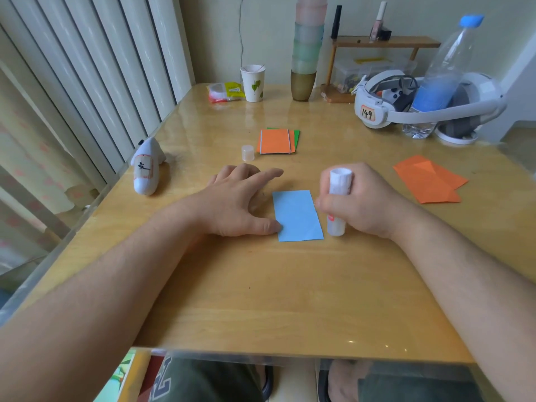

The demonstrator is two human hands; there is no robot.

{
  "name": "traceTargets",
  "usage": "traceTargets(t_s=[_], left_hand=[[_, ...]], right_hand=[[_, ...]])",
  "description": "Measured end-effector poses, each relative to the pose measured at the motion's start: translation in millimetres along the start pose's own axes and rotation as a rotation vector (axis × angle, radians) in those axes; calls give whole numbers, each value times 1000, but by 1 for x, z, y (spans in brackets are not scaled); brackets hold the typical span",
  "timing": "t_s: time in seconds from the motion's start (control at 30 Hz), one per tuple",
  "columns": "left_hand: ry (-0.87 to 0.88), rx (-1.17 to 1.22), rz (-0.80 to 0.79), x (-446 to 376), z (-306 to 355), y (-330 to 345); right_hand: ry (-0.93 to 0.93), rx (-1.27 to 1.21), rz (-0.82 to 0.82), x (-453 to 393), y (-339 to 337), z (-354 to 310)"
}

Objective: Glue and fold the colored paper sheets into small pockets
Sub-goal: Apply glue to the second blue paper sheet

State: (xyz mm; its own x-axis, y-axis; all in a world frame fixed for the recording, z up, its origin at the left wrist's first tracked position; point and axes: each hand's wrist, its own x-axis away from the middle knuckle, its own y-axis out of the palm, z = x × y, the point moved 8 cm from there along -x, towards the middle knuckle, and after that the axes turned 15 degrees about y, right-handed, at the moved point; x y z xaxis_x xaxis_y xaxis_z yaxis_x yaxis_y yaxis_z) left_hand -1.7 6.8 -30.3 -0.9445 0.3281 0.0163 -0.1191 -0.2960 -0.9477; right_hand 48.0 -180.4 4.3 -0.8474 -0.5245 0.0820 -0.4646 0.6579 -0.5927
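Note:
A folded blue paper sheet [297,215] lies flat on the wooden table [261,300] between my hands. My left hand [236,200] rests open beside it, fingers spread, and its thumb tip presses the sheet's lower left edge. My right hand [361,200] grips a white glue stick [338,200], held upright with its lower end on the table at the sheet's right edge. The glue stick's cap [248,153] stands further back. Behind it lies a stack of orange and green sheets [277,141]. Folded orange paper [429,179] lies to the right.
A white controller [146,169] lies at the left. At the back stand a paper cup [253,82], a stack of plastic cups [306,53], a white headset [406,103], a water bottle [443,79] and a small wooden shelf [383,43].

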Motion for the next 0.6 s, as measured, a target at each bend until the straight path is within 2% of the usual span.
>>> traceTargets(t_s=[0.1,0.17,0.43,0.6], left_hand=[[5,8,-4,0,-1,0],[3,32,7,0,-2,-1],[-40,-33,29,0,-10,1],[-51,-71,18,0,-10,0]], right_hand=[[-52,-265,53,-5,-9,-2],[-73,-302,60,-7,-6,-3],[-37,-25,102,-19,3,-4],[-35,50,59,-24,8,-25]])
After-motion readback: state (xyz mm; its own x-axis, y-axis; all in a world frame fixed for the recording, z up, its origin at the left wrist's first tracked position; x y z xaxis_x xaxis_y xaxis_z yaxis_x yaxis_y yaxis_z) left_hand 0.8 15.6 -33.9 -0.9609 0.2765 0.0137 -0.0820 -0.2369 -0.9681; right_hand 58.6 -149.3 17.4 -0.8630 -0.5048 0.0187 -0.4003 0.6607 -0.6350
